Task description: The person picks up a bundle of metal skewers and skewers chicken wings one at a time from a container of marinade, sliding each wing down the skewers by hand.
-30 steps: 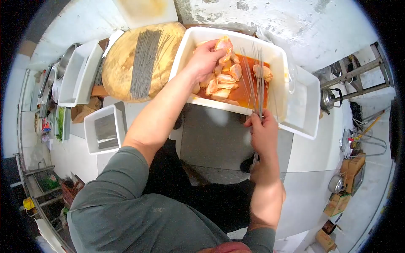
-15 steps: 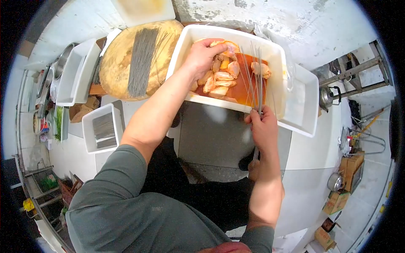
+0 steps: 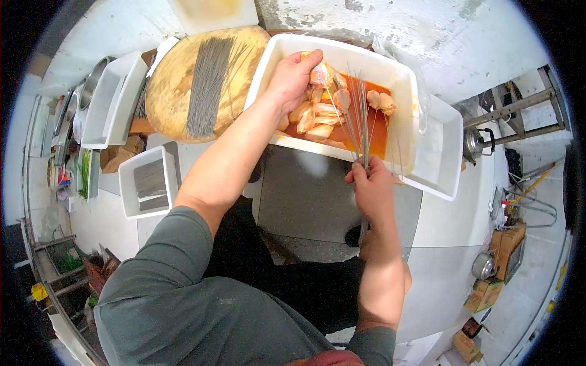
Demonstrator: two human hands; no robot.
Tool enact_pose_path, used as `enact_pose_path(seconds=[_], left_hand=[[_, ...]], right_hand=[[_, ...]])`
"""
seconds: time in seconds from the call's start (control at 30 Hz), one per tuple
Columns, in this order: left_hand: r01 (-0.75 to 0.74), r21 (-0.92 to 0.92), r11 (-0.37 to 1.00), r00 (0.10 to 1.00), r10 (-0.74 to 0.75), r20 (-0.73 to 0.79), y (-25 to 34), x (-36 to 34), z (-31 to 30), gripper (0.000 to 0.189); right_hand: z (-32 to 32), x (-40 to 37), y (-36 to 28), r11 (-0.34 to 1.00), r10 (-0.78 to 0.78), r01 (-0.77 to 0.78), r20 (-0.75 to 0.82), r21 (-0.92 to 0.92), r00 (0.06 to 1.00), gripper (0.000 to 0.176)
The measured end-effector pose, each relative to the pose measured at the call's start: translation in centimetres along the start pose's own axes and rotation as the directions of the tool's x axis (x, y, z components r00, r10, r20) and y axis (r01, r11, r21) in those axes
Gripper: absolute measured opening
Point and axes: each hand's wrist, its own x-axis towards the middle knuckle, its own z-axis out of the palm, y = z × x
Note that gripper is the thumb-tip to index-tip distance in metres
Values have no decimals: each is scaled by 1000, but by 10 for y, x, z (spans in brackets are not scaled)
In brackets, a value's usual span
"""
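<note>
Currently, right hand [image 3: 371, 183] grips the metal skewers [image 3: 364, 116] at the white tub's [image 3: 405, 104] near rim, long axis pointing across the tub toward its far side; left hand [image 3: 292, 80] pinches a chicken piece [image 3: 321, 75] over the tub's left half; tip contact unclear.

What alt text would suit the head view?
A left hand holds meat at a white tub of orange liquid and more pieces, while the right hand grips thin skewers. Beside the tub, a round board bears more skewers.
</note>
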Motion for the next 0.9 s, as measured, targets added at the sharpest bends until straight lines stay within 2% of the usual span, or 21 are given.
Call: enact_pose_path(seconds=[0.17, 0.37, 0.47, 0.57, 0.67, 0.77, 0.9], left_hand=[[66, 64, 996, 996, -62, -64, 4, -2, 1, 31], [90, -10, 996, 994, -89, 58, -3, 9, -12, 34], [93, -86, 992, 995, -94, -15, 3, 3, -1, 15], [82, 39, 996, 997, -82, 8, 0, 2, -4, 24], [66, -42, 997, 998, -66, 15, 4, 0, -1, 16], [61, -95, 994, 998, -59, 21, -1, 5, -3, 19], [71, -16, 997, 997, -70, 25, 0, 4, -5, 27]], right_hand=[[4, -1, -4, 1000, 4, -4, 6, -15, 1000, 17], [4, -2, -5, 1000, -1, 1, -4, -15, 1000, 18], [4, -2, -4, 1000, -13, 13, -17, -27, 1000, 18], [4, 1, 1, 999, -28, 27, -40, -39, 999, 19], [4, 1, 0, 997, -24, 20, -55, -72, 998, 21], [3, 0, -5, 992, -26, 18, -63, -122, 998, 21], [4, 1, -6, 987, -46, 34, -70, -155, 996, 21]])
